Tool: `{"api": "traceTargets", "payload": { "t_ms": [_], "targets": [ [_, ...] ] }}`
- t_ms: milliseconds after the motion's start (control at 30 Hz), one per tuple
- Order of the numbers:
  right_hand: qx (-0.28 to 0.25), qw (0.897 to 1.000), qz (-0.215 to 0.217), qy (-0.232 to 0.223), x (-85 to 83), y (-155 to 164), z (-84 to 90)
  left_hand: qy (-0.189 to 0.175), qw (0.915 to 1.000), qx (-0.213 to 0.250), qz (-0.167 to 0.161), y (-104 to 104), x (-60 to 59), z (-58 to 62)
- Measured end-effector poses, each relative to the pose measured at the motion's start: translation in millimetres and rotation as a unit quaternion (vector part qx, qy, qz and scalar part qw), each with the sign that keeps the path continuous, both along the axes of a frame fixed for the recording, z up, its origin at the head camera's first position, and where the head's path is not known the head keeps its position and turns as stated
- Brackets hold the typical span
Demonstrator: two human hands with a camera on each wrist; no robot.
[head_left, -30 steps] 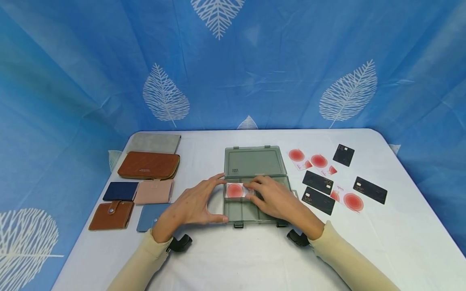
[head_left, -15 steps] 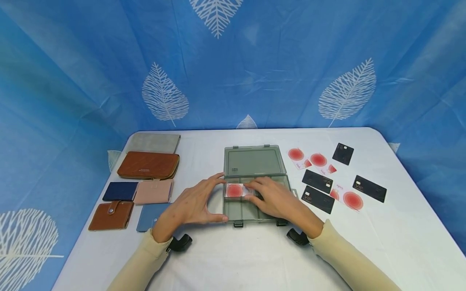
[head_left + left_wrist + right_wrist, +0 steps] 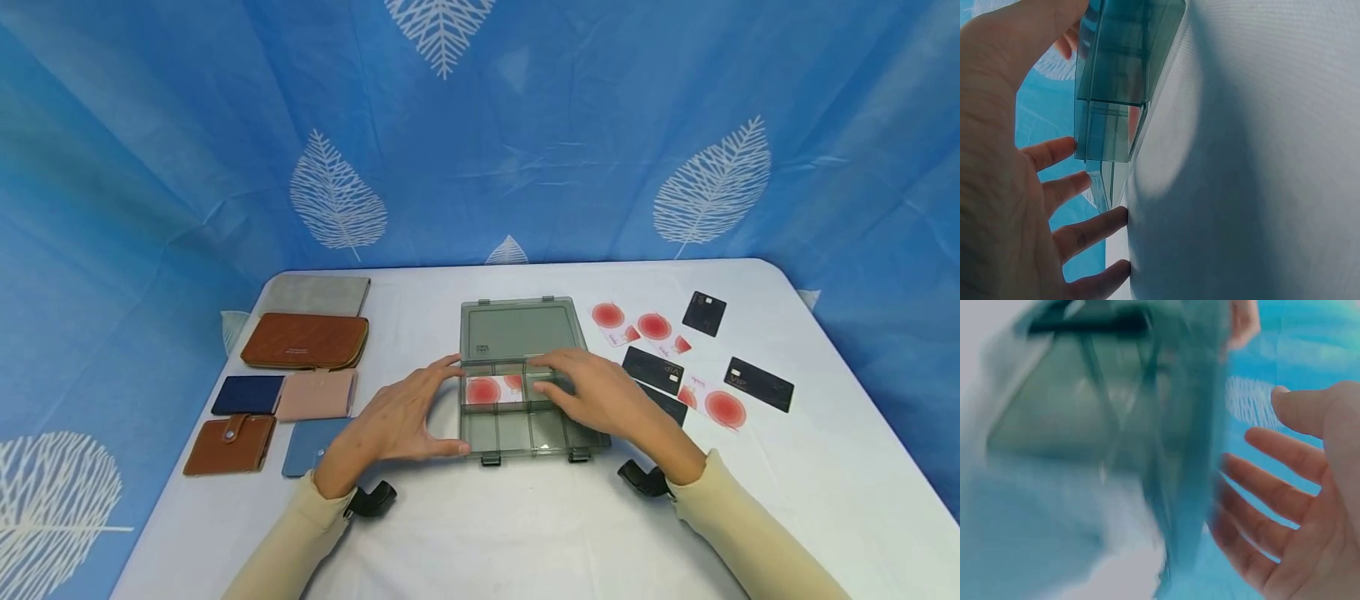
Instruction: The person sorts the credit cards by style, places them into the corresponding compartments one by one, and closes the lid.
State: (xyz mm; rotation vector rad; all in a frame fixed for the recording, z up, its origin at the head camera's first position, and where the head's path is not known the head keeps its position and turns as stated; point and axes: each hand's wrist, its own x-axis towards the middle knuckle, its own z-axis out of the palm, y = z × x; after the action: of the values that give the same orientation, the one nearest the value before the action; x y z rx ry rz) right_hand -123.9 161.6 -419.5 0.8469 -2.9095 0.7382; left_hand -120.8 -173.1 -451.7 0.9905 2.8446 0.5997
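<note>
A smoky clear plastic organiser box [image 3: 525, 437] lies unlatched at the table's middle, its lid [image 3: 521, 329] flat behind it. A white card with a red circle [image 3: 491, 392] lies in a left compartment. My left hand [image 3: 452, 407] braces the box's left side, thumb at the front corner and index finger at the back, fingers fairly straight. The left wrist view shows that left hand [image 3: 1004, 187] beside the box [image 3: 1116, 81]. My right hand [image 3: 538, 374] hovers over the box's right half, fingers relaxed and holding nothing. In the blurred right wrist view the right hand [image 3: 1297, 487] is spread beside the box [image 3: 1116, 412].
Right of the box lie red-circle cards [image 3: 611, 321] [image 3: 716, 407] and black cards [image 3: 705, 312] [image 3: 757, 383] [image 3: 652, 369]. At the left lie a grey wallet [image 3: 318, 293], brown zip wallet [image 3: 306, 340], navy wallet [image 3: 249, 393], pink wallet [image 3: 317, 394], brown snap wallet [image 3: 231, 443] and blue wallet [image 3: 311, 446].
My right hand has let go of the red-circle card, leaving it in the compartment, and drawn back to the right. The left hand has stayed on the box.
</note>
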Motion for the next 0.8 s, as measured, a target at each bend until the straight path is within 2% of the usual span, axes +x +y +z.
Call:
{"api": "traceTargets", "payload": {
  "t_ms": [167, 333, 800],
  "targets": [
    [-0.042, 0.999, -0.017, 0.027, -3.8, 27, 5.7, 0.005, 1.0000, 0.004, -0.004, -2, -0.8, -0.4],
    [-0.059, 0.997, -0.038, 0.030, -4.2, 51, 3.9, 0.005, 0.9999, 0.007, -0.008, -2, -1.3, -0.8],
    [0.007, 0.992, -0.126, -0.003, 1.5, 108, -9.3, -0.005, 1.0000, 0.008, -0.004, -3, -0.8, -0.7]
  ]
}}
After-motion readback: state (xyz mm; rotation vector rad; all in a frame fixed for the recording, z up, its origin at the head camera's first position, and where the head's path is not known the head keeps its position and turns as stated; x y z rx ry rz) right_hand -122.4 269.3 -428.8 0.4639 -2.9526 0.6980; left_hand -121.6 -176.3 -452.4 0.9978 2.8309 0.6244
